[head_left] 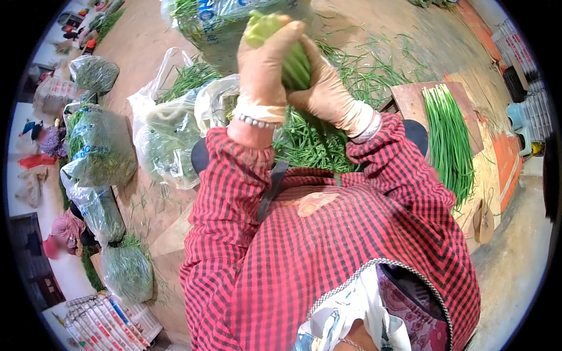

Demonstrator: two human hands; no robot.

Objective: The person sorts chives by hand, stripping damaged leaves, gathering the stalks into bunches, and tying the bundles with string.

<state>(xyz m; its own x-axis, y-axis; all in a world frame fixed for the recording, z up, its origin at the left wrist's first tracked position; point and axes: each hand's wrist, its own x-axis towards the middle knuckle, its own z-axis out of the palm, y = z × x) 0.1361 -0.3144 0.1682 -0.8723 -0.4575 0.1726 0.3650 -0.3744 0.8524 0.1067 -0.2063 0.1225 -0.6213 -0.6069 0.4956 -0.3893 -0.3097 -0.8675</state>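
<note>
Both of my gloved hands are raised in front of me around one bunch of green chives [297, 65]. My left hand [266, 64] is wrapped round its upper left side, near the pale cut ends at the top. My right hand [328, 90] grips the bunch from the lower right. The gloves are thin and tan, and a beaded bracelet circles my left wrist. Below the hands, a heap of loose green leaves [313, 143] lies in front of my lap. To the right, a neat pile of long chives [448, 140] rests on a brown board [410, 96], pale ends away from me.
Clear plastic bags full of greens stand ahead [228, 35] and at left [172, 134], with more bagged greens [102, 146] further left. Loose leaves [374, 64] litter the floor. Other people [67, 231] sit at far left. A pair of scissors [483, 219] lies at right.
</note>
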